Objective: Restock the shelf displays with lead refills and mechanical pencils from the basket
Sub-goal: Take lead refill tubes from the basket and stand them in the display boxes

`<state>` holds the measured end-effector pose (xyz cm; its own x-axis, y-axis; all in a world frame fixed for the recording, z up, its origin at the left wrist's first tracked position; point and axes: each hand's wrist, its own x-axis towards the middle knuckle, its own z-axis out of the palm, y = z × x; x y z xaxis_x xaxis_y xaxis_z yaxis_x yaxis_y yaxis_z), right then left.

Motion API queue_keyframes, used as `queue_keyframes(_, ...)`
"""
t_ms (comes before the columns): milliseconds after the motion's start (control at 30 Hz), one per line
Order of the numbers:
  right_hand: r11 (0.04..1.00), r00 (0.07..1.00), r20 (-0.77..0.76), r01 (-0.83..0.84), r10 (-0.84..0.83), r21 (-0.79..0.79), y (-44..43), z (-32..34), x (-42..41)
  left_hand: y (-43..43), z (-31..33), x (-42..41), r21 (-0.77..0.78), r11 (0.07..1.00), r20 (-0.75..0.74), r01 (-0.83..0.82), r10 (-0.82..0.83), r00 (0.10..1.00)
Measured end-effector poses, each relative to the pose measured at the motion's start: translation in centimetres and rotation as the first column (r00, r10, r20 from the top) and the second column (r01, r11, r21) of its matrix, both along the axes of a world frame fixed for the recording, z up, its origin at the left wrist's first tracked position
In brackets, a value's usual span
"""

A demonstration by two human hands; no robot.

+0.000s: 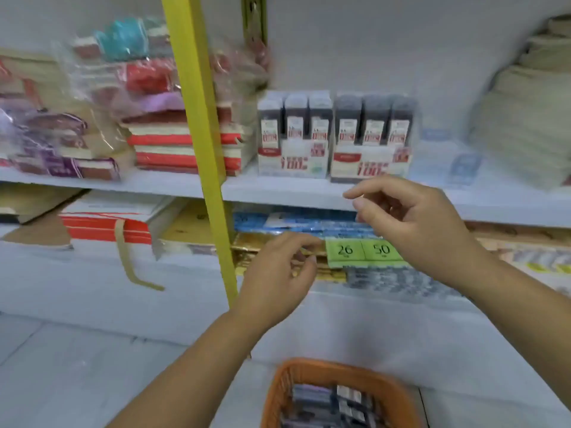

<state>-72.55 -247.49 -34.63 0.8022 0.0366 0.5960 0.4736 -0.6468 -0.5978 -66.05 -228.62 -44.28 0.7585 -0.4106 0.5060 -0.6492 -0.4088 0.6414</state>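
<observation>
Two display boxes of lead refills stand side by side on the white shelf (278,186): the left box (293,134) and the right box (372,137), each with three dark tubes upright. My right hand (408,223) hovers just below the right box, fingers loosely curled, holding nothing. My left hand (278,273) is lower, in front of the shelf below, fingers loosely curled and empty. An orange basket (309,375) with dark packs of refills (333,406) sits at the bottom, under my arms.
A yellow upright post (200,134) divides the shelving. Stacked notebooks (173,143) and bagged goods (46,134) fill the left. Green price tags (364,251) reading 26 and 50 hang on the lower shelf over blue packets (293,222). Beige stacks (525,118) sit at the right.
</observation>
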Motion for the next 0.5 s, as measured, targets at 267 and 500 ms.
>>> queue_keyframes(267, 0.958, 0.513, -0.845, 0.287, -0.152, 0.002, -7.5, -26.4, -7.3, -2.8, -19.9, -5.8, 0.447, 0.749, -0.688, 0.489, -0.062, 0.723)
queue_keyframes(500, 0.978, 0.144, -0.989, 0.208, -0.038, -0.008, -6.5, -40.8, -11.5, -3.2, -32.2, -9.0, 0.419, 0.716, -0.854, 0.559, 0.1, 0.511)
